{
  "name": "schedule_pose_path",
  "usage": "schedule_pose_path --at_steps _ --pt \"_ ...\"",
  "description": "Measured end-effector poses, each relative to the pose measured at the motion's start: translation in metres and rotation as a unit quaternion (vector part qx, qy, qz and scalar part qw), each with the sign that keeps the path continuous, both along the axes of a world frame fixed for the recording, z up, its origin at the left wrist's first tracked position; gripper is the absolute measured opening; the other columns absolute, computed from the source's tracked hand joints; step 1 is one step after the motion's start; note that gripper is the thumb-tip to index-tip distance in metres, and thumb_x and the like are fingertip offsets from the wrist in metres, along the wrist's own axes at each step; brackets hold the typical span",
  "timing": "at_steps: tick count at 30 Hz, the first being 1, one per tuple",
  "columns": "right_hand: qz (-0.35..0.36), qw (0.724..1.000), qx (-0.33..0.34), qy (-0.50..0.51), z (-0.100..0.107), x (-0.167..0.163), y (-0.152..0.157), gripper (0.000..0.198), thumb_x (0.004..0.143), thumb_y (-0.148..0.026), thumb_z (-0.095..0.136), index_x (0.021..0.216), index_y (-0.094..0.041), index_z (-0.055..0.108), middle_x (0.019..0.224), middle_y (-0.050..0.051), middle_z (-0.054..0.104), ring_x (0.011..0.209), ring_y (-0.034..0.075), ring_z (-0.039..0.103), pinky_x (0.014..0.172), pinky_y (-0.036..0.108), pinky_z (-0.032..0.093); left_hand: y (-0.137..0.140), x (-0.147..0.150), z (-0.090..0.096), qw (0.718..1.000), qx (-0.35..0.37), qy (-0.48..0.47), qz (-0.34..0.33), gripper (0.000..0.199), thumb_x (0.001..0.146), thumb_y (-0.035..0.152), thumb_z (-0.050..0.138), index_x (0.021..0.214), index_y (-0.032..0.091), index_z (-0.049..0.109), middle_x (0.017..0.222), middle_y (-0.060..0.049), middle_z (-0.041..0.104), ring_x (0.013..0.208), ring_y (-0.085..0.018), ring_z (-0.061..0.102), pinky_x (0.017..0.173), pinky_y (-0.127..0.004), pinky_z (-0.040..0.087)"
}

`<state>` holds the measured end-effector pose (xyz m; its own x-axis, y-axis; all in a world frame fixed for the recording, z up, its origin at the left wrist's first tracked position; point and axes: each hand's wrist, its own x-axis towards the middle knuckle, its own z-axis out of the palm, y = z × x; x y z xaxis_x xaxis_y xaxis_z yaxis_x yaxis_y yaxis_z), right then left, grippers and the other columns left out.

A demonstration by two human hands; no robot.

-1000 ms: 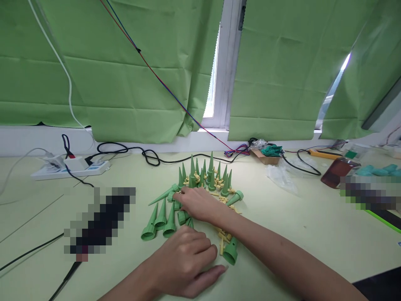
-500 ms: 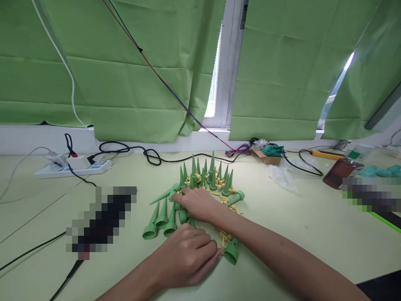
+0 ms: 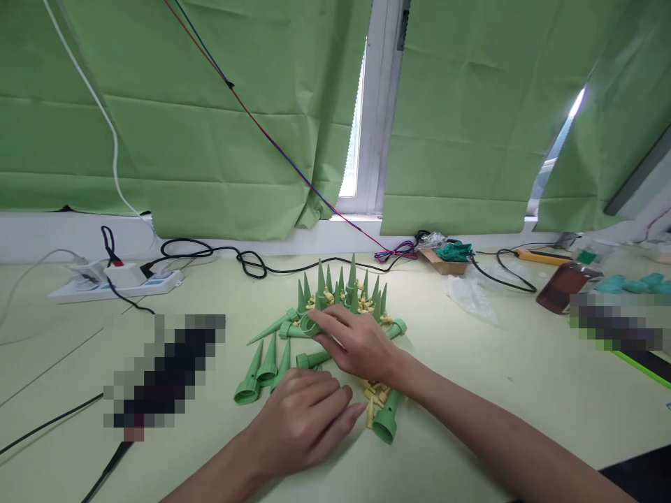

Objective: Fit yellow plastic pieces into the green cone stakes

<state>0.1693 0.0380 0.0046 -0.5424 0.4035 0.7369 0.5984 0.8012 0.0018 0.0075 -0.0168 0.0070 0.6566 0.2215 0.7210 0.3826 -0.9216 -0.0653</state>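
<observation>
My right hand (image 3: 359, 339) reaches across the pile, fingers closed on a green plastic plant watering spike (image 3: 309, 324) whose round open end faces left. My left hand (image 3: 309, 419) rests curled in front of it; its fingers are closed and whatever is inside them is hidden. Beside its thumb stands a yellow plastic piece (image 3: 370, 413), next to a lying green spike (image 3: 386, 423). Several more green spikes (image 3: 267, 367) lie at the left of my hands. Behind them, others stand point up (image 3: 353, 279) among small yellow valve-like pieces (image 3: 365, 302).
A white power strip (image 3: 120, 285) with plugs sits at the back left, its black cable (image 3: 293, 268) running along the wall. At the back right are a small cardboard box (image 3: 443, 263), a clear plastic bag (image 3: 474, 297) and a bottle of brown liquid (image 3: 560, 286). Blurred dark objects lie on both sides.
My right hand has lifted and shifted right, and a green spike is now in its fingers. My left hand has moved slightly left, its thumb drawing away from the yellow piece.
</observation>
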Motion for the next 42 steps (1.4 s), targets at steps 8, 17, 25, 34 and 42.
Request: schedule_pose_path --at_steps 8,17,25,34,42 --pt "0.029 0.989 0.079 0.12 -0.012 0.025 -0.02 0.045 0.094 -0.016 0.055 0.137 -0.017 0.043 0.101 0.01 0.07 0.086 0.018 0.067 0.06 0.026 0.053 0.008 -0.003 -0.001 0.983 -0.112 -0.108 0.102 0.015 0.095 0.014 0.047 0.109 0.018 0.053 0.072 0.001 0.064 0.051 -0.011 0.055 0.052 -0.024 0.041" --pt "0.031 0.971 0.04 0.235 -0.011 0.019 -0.023 0.031 0.092 -0.021 0.06 0.122 -0.02 0.052 0.07 -0.001 0.062 0.046 0.01 0.047 0.042 0.024 0.04 0.007 -0.002 -0.009 0.965 -0.221 -0.108 0.097 0.052 0.093 0.021 0.052 0.139 0.025 0.028 0.095 -0.001 0.065 0.063 -0.013 0.058 0.057 -0.025 0.047" --pt "0.078 0.975 -0.019 0.207 -0.011 0.017 -0.026 0.014 0.096 -0.023 0.051 0.108 -0.017 0.056 0.073 0.001 0.063 0.051 0.011 0.05 0.047 0.024 0.042 0.01 -0.002 -0.008 0.946 -0.299 -0.084 0.096 0.048 0.098 0.025 0.044 0.143 0.028 0.029 0.065 0.007 0.049 0.055 -0.012 0.049 0.053 -0.022 0.042" --pt "-0.005 0.981 -0.088 0.174 -0.005 0.044 -0.004 0.022 0.101 -0.027 0.042 0.107 -0.015 0.06 0.081 0.005 0.07 0.067 0.014 0.063 0.062 0.024 0.047 0.013 -0.001 -0.002 0.918 -0.347 -0.137 0.136 0.03 0.096 0.035 0.049 0.124 0.025 0.053 0.061 0.005 0.049 0.056 -0.015 0.055 0.049 -0.022 0.036" --pt "-0.069 0.977 -0.203 -0.016 -0.012 0.049 0.007 0.02 0.098 -0.019 0.05 0.112 -0.018 0.065 0.097 0.006 0.07 0.085 0.018 0.065 0.07 0.026 0.046 0.017 -0.001 -0.003 0.879 -0.414 -0.19 0.141 0.032 0.093 0.043 0.055 0.119 0.024 0.059 0.068 0.002 0.056 0.061 -0.016 0.056 0.05 -0.023 0.039"
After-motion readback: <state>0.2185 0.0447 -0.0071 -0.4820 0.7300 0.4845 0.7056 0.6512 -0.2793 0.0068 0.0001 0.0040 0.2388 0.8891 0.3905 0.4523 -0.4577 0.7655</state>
